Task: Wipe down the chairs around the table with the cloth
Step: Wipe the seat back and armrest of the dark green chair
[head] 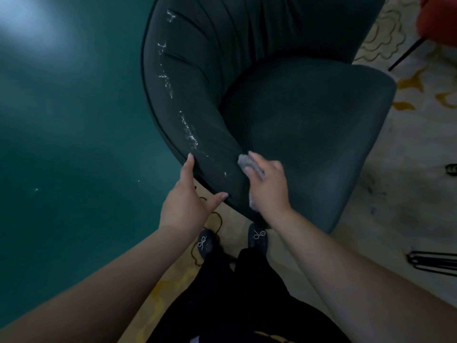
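A dark green upholstered chair (284,115) with a curved back fills the middle of the view. White flecks run in a line along the inner side of its curved backrest. My left hand (188,199) rests on the near end of the backrest rim, fingers straight and thumb spread. My right hand (268,184) holds a small grey cloth (247,164) and presses it against the inner face of the backrest, where it meets the seat. Most of the cloth is hidden under my fingers.
A dark green table top (69,120) lies to the left, close against the chair back. A patterned cream and yellow rug (408,169) covers the floor. A red chair (437,23) with a black leg stands at top right; black metal legs (435,263) at right.
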The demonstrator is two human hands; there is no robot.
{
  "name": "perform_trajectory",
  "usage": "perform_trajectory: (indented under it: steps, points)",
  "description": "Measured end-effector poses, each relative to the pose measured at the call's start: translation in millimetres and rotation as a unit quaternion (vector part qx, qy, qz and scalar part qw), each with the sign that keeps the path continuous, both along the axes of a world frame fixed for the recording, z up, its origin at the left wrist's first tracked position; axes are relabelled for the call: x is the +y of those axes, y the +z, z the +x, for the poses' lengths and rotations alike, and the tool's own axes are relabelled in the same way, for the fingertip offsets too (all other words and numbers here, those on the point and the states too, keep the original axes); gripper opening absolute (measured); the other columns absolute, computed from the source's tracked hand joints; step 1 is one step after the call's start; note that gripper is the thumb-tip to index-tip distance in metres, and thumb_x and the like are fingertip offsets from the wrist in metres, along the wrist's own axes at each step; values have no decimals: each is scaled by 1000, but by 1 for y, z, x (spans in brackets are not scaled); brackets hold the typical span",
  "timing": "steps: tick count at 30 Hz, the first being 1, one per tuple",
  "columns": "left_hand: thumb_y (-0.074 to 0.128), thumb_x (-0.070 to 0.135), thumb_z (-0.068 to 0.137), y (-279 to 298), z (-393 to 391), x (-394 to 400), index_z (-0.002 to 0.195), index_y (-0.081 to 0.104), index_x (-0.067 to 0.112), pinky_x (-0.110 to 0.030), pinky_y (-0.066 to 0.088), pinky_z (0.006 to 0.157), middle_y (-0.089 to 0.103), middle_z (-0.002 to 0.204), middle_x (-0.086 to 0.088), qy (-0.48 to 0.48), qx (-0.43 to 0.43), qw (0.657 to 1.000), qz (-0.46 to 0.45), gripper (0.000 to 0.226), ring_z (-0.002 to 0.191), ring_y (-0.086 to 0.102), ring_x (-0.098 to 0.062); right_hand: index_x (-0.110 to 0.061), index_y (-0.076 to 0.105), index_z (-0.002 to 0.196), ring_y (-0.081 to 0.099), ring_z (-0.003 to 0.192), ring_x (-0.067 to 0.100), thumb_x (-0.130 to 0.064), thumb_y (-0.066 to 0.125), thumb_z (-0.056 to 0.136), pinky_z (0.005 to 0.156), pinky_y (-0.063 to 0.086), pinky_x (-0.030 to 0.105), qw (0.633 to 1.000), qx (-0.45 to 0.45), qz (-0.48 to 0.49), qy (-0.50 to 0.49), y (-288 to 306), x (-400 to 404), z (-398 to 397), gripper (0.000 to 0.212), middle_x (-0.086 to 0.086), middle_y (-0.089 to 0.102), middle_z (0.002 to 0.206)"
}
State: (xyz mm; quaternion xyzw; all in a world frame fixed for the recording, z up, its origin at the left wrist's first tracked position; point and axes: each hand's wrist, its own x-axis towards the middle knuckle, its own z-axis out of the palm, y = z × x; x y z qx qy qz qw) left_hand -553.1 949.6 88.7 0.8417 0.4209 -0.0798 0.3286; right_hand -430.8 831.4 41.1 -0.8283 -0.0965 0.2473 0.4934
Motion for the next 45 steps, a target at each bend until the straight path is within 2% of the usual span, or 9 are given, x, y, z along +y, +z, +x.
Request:
perform_trajectory:
  steps: [5,10,14,18,24,30,37,43,45]
  points:
    - [73,60,69,-1,0,1,149,-1,40,-29,49,70,53,137,0,-4,-2,1000,-6,111,91,59,-14,-26,58,130,49,99,1,-22,57,94,85,28,-5,1000,24,12,0,5,-4,12,36,-4,50,115]
    - [75,62,65,-2,2,5,147,-10,45,-27,46,78,50,141,-3,0,-2,1000,-24,119,113,59,-19,-27,59,128,46,88,-7,-16,60,92,83,28,-5,999,-27,24,31,4,5,-9,38,-7,40,97]
    - [75,60,68,0,1,7,146,-15,45,-26,45,80,46,145,-2,4,-18,999,-51,120,99,59,-9,-25,57,130,46,90,-1,-19,56,95,76,24,-10,1000,24,-10,-14,3,14,17,35,-2,42,104]
    - [75,43,79,-1,-2,13,147,-17,43,-26,46,83,47,144,9,37,-67,993,-92,114,97,63,-3,-32,58,128,48,95,0,-21,62,91,87,31,-1,992,-62,62,89,18,21,-12,39,-7,41,97]
    - [74,41,80,0,8,29,150,-13,35,-5,42,58,51,141,0,113,-63,982,-135,112,68,58,18,-19,57,131,44,84,-2,-15,59,93,80,27,-8,999,-40,21,30,8,53,9,38,-2,38,99]
    - [77,33,79,-3,17,42,152,-12,29,-29,44,97,56,137,-1,114,-48,984,-131,114,129,48,-15,-23,53,134,47,96,11,-17,60,91,90,33,7,986,-109,44,116,14,40,-11,44,-1,40,101]
    - [74,26,82,1,22,42,149,-16,35,-42,52,93,53,139,-2,127,-42,978,-158,113,117,56,-17,-17,53,135,45,83,-8,-16,55,95,77,25,-9,999,-12,22,36,9,67,27,40,-1,38,102]
    - [71,25,80,3,24,48,151,-8,36,-39,56,82,56,133,-1,124,-40,983,-128,106,96,66,-18,-21,58,130,51,100,21,-8,66,85,95,45,27,959,-148,97,223,21,64,-2,47,9,46,103]
    - [73,23,80,3,25,53,150,-10,39,-42,53,90,46,144,3,132,-56,982,-122,109,106,63,-19,-18,58,129,49,98,14,-4,66,86,94,41,16,970,-122,93,191,18,79,5,46,8,45,101]
